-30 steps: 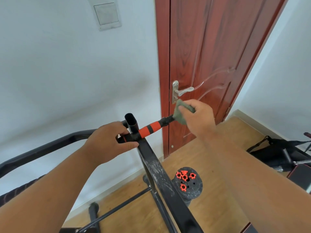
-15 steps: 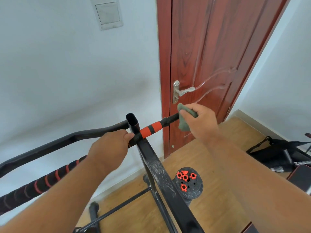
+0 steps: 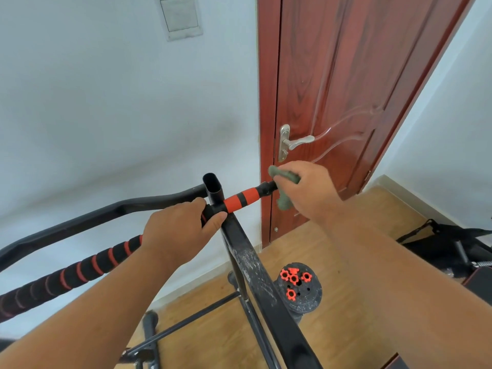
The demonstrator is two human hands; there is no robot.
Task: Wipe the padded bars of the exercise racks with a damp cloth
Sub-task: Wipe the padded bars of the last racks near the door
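Head view shows the right hand (image 3: 306, 190), clamped on the cloth (image 3: 283, 179), now drawn inward along the grip (image 3: 241, 199) at two o'clock from the bracing left hand (image 3: 178, 230), so the outer end looks wiped.

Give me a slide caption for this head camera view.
Right hand wraps a grey-green cloth around the orange-and-black padded bar while the left hand steadies the black metal rack.

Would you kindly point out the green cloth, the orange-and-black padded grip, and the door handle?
green cloth (image 3: 284, 202), head view, on the hanging fold below the right hand.
orange-and-black padded grip (image 3: 241, 199), head view, on its orange mid-section.
door handle (image 3: 299, 141), head view, on the silver lever.
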